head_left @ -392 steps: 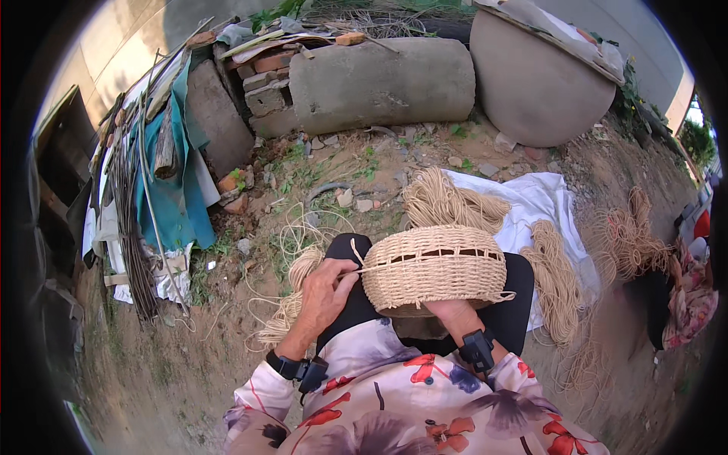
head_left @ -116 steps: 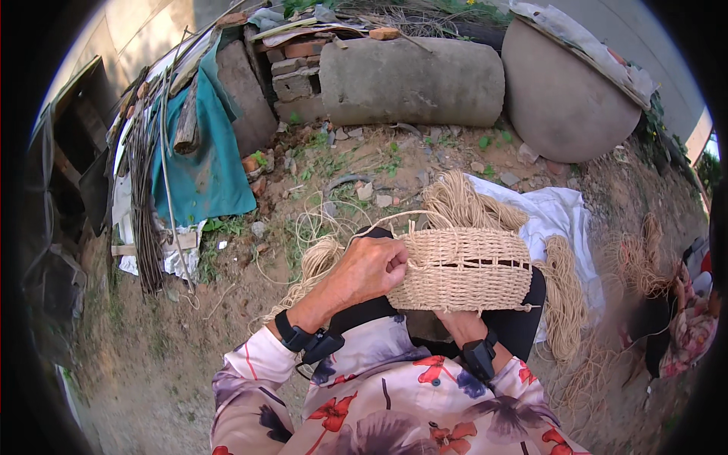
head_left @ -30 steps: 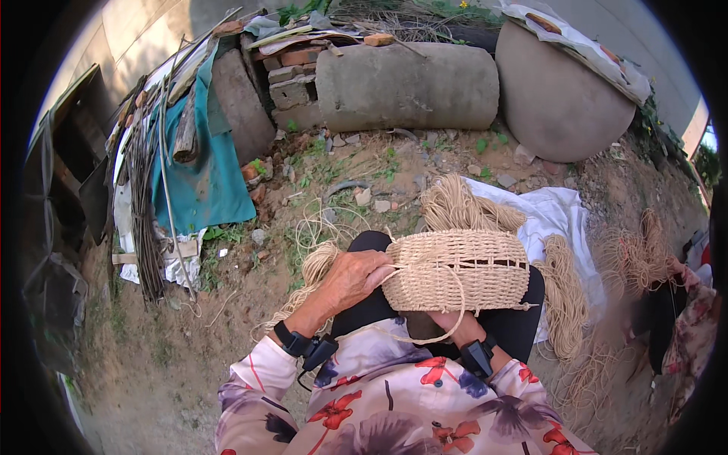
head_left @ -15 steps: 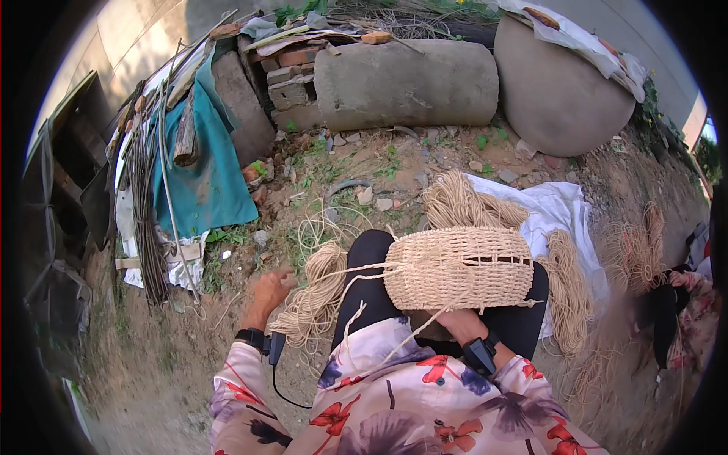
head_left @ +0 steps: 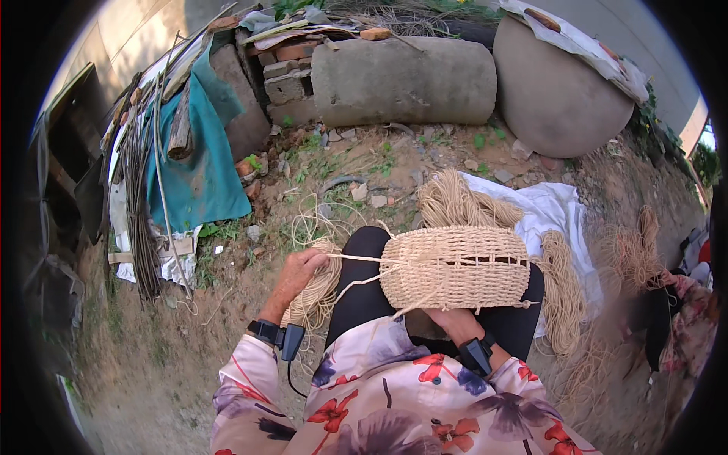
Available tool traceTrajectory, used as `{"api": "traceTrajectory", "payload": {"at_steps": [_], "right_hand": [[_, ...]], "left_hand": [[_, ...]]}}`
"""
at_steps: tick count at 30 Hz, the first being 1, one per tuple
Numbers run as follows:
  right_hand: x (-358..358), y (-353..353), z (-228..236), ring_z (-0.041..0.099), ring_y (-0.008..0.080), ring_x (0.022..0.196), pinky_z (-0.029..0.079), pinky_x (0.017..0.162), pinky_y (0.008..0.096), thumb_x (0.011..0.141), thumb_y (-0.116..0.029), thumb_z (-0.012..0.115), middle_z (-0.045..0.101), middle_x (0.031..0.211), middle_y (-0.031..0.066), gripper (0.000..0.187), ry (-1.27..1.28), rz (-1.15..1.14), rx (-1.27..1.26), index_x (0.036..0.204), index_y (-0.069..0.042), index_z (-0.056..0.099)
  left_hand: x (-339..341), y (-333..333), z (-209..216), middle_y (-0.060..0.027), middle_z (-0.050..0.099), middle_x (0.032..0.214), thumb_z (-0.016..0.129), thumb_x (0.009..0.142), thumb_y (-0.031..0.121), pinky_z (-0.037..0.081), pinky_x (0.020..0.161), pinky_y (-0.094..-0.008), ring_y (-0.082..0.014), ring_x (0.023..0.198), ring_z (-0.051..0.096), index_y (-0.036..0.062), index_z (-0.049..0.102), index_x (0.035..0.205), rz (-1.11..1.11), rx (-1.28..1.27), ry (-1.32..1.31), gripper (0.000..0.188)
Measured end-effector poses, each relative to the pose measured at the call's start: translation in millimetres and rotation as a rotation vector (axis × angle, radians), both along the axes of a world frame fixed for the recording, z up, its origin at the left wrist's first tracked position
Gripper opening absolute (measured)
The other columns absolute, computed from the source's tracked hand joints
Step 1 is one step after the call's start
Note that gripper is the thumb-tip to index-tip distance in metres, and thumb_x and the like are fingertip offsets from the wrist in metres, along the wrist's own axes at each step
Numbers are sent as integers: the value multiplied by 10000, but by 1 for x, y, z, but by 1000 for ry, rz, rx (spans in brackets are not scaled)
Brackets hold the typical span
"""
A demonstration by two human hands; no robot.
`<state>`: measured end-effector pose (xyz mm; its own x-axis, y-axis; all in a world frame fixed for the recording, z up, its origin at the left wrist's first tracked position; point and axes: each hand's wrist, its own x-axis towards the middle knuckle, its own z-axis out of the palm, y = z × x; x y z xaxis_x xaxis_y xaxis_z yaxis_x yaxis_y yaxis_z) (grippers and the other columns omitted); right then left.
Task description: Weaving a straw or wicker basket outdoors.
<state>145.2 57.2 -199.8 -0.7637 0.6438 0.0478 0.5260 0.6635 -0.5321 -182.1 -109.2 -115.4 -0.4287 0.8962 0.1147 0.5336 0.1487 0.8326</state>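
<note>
A pale woven basket lies on its side across my lap, with a slit-like gap in its weave. From its left end a cord runs taut to my left hand, which is closed on it beyond my left knee. My right hand holds the basket at its near lower edge; its fingers are hidden behind the weave. Another loose cord end droops from the basket's left side. Just under my left hand, a bundle of the same cord rests on the ground.
More cord bundles lie beyond the basket and to its right, by a white sheet. At the right edge sits another person near loose cord. A concrete cylinder, a teal cloth and sticks stand farther off.
My left hand has moved up and to the right and now grips the cord, which has been drawn straight. My right hand and the basket have stayed nearly still.
</note>
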Motion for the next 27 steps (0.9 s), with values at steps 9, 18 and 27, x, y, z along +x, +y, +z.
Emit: {"api": "traceTrajectory", "payload": {"at_steps": [9, 18, 27], "right_hand": [[-9, -4, -10, 463, 294, 1314, 352, 1119, 424, 965, -427, 535, 534, 1413, 109, 535, 392, 0, -427, 1373, -82, 519], [-2, -10, 38, 497, 287, 1278, 384, 1093, 399, 972, -349, 560, 555, 1366, 139, 484, 247, 10, -96, 1367, -74, 516], [26, -16, 50, 512, 302, 1250, 410, 1073, 406, 991, -359, 507, 548, 1331, 173, 475, -338, 258, 938, 1363, -64, 505]], "left_hand": [[-62, -84, -18, -132, 732, 991, 716, 823, 218, 552, 788, -396, -300, 909, 708, 85, 705, 1112, 252, -252, 553, 318], [109, 40, 59, -128, 689, 864, 622, 938, 155, 512, 689, -343, -237, 772, 673, 2, 685, 1036, -267, 243, 229, 192], [-10, -25, -5, -169, 689, 948, 681, 857, 238, 512, 706, -443, -365, 800, 658, 50, 688, 969, 341, -210, 724, 219]]}}
